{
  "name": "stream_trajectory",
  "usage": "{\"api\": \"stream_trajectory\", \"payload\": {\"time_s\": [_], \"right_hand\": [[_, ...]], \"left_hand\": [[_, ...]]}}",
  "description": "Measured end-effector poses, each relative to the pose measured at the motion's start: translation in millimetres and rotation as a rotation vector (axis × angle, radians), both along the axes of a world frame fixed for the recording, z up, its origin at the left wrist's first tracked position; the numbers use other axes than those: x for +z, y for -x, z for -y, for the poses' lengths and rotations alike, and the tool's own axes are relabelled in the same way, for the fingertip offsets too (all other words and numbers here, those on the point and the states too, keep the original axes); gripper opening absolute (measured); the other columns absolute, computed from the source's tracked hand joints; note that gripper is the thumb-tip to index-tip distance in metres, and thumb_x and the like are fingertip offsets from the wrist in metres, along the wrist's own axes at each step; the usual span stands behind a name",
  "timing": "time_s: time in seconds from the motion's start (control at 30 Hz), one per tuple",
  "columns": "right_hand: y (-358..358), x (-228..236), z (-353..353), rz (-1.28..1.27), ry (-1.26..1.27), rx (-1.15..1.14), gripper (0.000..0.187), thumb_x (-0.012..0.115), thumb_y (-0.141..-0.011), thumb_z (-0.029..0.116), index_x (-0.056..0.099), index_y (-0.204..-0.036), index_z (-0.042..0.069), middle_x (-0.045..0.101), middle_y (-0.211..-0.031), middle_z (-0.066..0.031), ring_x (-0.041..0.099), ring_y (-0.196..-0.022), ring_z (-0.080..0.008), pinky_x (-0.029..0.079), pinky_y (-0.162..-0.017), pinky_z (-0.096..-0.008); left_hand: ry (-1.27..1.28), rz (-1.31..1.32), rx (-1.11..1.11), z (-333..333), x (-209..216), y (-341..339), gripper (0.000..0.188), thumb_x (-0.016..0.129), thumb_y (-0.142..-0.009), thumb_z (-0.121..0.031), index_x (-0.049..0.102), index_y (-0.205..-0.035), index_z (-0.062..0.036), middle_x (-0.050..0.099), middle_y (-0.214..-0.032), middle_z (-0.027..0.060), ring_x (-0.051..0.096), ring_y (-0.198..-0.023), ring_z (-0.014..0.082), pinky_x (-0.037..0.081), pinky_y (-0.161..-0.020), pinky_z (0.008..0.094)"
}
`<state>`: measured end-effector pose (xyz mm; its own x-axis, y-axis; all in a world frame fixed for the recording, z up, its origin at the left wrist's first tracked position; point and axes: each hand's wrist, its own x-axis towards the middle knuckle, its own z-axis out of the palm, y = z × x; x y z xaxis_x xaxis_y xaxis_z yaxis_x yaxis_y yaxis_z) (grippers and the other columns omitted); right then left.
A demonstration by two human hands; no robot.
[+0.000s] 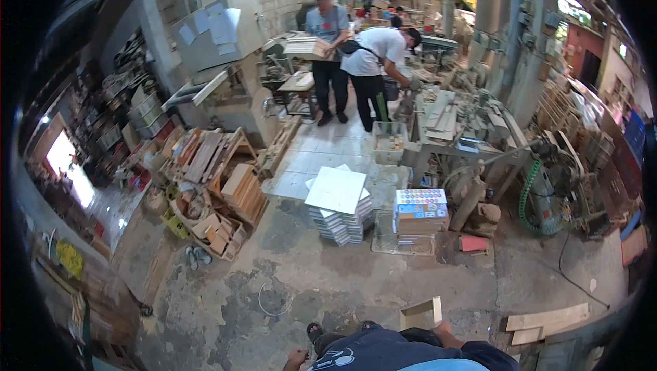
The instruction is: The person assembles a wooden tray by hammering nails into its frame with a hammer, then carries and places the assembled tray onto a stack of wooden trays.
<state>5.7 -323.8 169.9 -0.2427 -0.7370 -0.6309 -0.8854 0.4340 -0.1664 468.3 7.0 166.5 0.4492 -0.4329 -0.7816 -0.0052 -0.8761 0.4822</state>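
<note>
At the lower edge, a shallow pale wooden box (415, 315) with a light rim stands beside my right leg. My right hand (447, 336) is closed at its right-hand edge, the fingers partly hidden behind the wood. My left hand (296, 358) hangs low beside my dark shirt, apart from any object I can see. It is small in the picture and its fingers are not clear. On the floor ahead stands a stack of white square panels (336, 189), its layers turned at differing angles. Right of it, a printed colourful board (420, 201) lies on top of another stack.
Two people work at the back: one carries a stack of boards (305, 46), another bends over a cluttered workbench (438, 118). A wooden rack (236, 196) of offcuts stands left. Planks (547, 320), a red object (473, 244) and a green coiled hose (527, 196) are right.
</note>
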Motion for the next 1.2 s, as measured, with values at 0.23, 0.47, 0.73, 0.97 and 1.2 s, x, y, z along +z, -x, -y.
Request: {"api": "stream_trajectory", "payload": {"time_s": [0.23,0.47,0.73,0.97,1.2], "right_hand": [[6,-15,-4,-0.065,0.012,0.001,0.052,0.078,-0.064,0.032,0.065,-0.105,0.004,0.064,-0.108,-0.0162,0.063,-0.101,-0.0286,0.052,-0.083,-0.0394],[-10,4,14,0.061,0.068,-0.028,0.048,0.075,-0.066,0.037,0.067,-0.101,0.005,0.066,-0.100,-0.0174,0.064,-0.094,-0.0312,0.052,-0.082,-0.0398],[-85,96,84,0.311,0.506,0.081,0.044,0.075,-0.065,0.041,0.064,-0.087,0.005,0.066,-0.088,-0.0163,0.064,-0.081,-0.0355,0.051,-0.073,-0.0440],[-138,189,96,1.127,0.472,-0.315,0.036,0.072,-0.075,0.024,0.062,-0.095,-0.004,0.065,-0.082,-0.0114,0.062,-0.074,-0.0185,0.050,-0.064,-0.0324],[-177,227,66,1.439,0.277,-0.334,0.031,0.070,-0.080,0.016,0.062,-0.103,-0.004,0.065,-0.094,-0.0078,0.059,-0.082,-0.0128,0.048,-0.070,-0.0281]], "left_hand": [[0.017,-0.034,-0.167,29,-45,-9,0.031,0.064,-0.082,-0.034,0.063,-0.095,-0.0052,0.062,-0.079,0.0031,0.060,-0.071,0.0165,0.047,-0.057,0.0318],[0.067,-0.040,-0.204,101,-23,-23,0.035,0.065,-0.082,-0.034,0.062,-0.100,-0.0042,0.063,-0.085,0.0064,0.062,-0.076,0.0177,0.047,-0.058,0.0324],[0.352,-0.118,0.052,164,10,-25,0.039,0.066,-0.082,-0.033,0.059,-0.106,-0.0030,0.065,-0.093,0.0102,0.064,-0.083,0.0191,0.048,-0.058,0.0331],[0.539,-0.200,0.391,219,96,21,0.061,0.061,-0.085,-0.046,0.044,-0.127,-0.0055,0.054,-0.120,0.0142,0.055,-0.108,0.0242,0.049,-0.074,0.0403],[0.757,-0.692,0.846,242,228,60,0.074,0.047,-0.087,-0.060,0.032,-0.137,-0.0085,0.033,-0.136,0.0142,0.040,-0.120,0.0317,0.036,-0.098,0.0518]]}}
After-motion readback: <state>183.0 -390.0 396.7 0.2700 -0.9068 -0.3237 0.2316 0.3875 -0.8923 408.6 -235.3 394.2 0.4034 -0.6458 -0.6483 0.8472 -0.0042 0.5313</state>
